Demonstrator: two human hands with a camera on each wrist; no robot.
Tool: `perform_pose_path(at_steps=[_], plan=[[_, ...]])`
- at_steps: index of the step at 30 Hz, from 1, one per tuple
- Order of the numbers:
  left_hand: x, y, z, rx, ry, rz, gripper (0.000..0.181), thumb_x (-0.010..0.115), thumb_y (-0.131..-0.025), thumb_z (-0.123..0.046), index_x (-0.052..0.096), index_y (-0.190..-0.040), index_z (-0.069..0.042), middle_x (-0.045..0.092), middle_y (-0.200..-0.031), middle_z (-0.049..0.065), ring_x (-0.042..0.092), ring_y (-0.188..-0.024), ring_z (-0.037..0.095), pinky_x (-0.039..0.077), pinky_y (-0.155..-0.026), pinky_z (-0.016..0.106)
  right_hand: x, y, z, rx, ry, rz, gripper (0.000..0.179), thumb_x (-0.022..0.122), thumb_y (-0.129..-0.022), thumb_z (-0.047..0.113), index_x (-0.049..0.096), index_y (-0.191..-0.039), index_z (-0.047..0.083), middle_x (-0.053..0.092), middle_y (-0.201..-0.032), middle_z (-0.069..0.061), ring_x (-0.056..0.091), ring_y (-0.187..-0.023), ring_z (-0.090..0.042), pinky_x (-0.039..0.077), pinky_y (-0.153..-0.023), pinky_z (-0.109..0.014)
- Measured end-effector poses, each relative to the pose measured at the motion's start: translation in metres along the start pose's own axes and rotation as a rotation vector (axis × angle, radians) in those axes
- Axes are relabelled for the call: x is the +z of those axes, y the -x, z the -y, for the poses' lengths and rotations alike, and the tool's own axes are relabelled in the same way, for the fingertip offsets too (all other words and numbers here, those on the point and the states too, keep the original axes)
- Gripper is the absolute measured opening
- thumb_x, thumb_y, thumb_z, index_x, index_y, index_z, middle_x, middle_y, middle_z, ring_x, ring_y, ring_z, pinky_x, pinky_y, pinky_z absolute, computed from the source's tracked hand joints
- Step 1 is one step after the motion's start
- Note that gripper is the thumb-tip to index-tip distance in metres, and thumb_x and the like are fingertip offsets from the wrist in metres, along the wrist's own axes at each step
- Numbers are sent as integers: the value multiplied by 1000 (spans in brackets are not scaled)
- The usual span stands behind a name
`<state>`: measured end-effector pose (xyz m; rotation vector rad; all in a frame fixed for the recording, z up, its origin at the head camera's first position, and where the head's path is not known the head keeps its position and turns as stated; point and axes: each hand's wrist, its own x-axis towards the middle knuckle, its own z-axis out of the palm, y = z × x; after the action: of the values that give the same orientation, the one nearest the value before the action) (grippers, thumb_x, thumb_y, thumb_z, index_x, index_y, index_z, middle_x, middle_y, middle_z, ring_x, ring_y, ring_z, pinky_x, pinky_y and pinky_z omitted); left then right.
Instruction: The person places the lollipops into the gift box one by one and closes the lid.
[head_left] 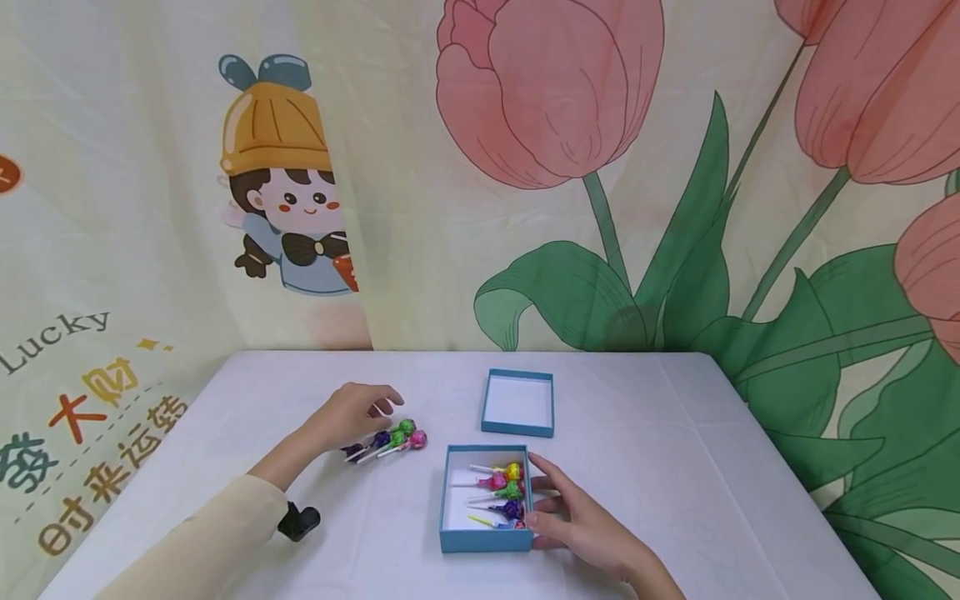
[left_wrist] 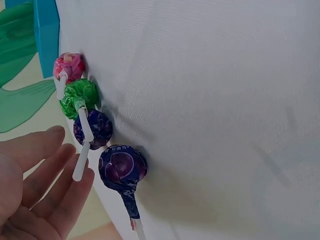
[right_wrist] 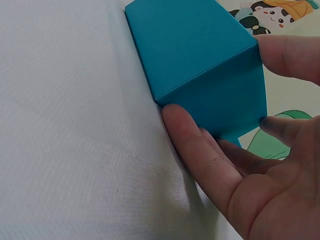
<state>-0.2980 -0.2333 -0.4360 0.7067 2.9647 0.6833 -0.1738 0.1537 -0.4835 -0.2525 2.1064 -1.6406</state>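
From the head view we see the left hand [head_left: 347, 418] over a loose group of wrapped lollipops [head_left: 397, 437], its fingers loosely bent and the thumb apart. The right hand [head_left: 581, 523] lies against the right wall of the blue box [head_left: 486, 542], fingers spread. Inside, more lollipops [head_left: 513, 491] lie along that wall, leaving bare floor on the left. A shallow blue tray [head_left: 517, 400] sits just behind the box, and white table [head_left: 645, 417] stretches open to its right; a black object [head_left: 300, 523] rests by the left sleeve [head_left: 202, 533]. From the left wrist we find the fingertips beside the white sticks, apparently gripping none, though the overlap makes contact hard to judge; open cloth lies beyond the purple lollipop [left_wrist: 122, 167]. From the right wrist we see the thumb at the box's upper corner and another finger at its bottom edge, with open cloth alongside.
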Motion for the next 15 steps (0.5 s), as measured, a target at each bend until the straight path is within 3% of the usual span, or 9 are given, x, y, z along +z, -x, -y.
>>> perform_pose_path(at_steps=[15], plan=[[6,-11,-1,-10,26,112,27,76,-97,-5,74,-124,-11,77,-105,3,70,-93,17,62,-90,42,0,0,-2,-6,-3,-5,86,74,-101,37,24,-170,24,40,-159,-24,56,-123,-29,64,-87,-44]])
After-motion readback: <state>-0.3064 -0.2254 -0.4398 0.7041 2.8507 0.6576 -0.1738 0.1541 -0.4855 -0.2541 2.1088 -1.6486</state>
